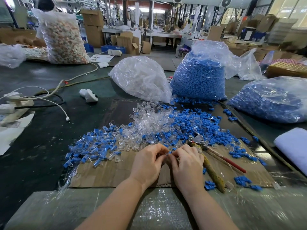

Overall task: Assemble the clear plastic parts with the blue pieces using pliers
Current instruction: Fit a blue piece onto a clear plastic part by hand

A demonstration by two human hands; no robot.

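While the taped, red-handled metal pliers (207, 151) lay within reach, left hand (147, 161) and right hand (186, 161) pinched 1 small clear-and-blue plastic part (169, 152) together, probably fitting it.

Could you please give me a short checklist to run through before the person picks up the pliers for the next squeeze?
1. Part held: the left hand and right hand pinch a small piece between the fingertips: ok.
2. Blue piece fully seated in the clear part: hidden by fingers: cannot tell.
3. Metal pliers with red and tape-wrapped handles within reach: lying beside the right hand on the flat brown cardboard sheet: ok.
4. A hand free for the pliers: both busy: not ok.
5. Stock: loose pile of clear plastic parts and loose blue plastic pieces lie just ahead: ok.
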